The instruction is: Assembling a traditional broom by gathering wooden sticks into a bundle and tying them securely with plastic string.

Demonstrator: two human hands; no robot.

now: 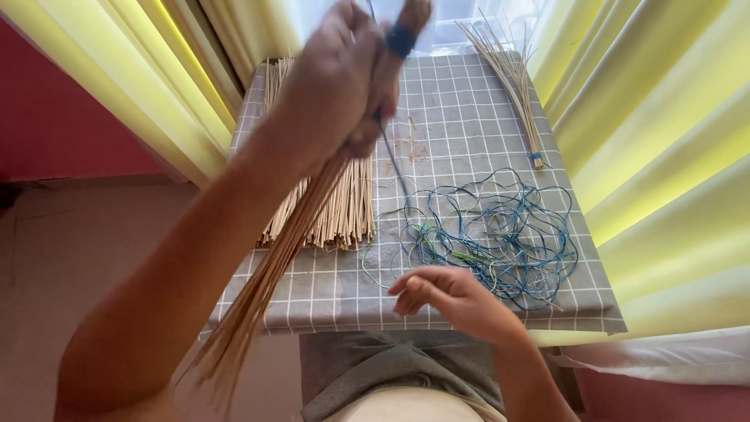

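Above the table (328,293), stick bundle (273,258) gripped by left hand (336,86); right hand (449,301) open, empty.

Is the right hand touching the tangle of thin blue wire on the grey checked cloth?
Apart: the head view shows cloth between the right hand and the wire tangle.

Stick pile (344,211) left on table (469,101), wire tangle (492,234) right, tied bundle (516,94) behind it

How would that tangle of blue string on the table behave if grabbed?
The blue string tangle lies in loose loops, so it is probably floppy and light. Its crossed strands would likely snag and lift as one clump, perhaps dragging along the checked cloth.
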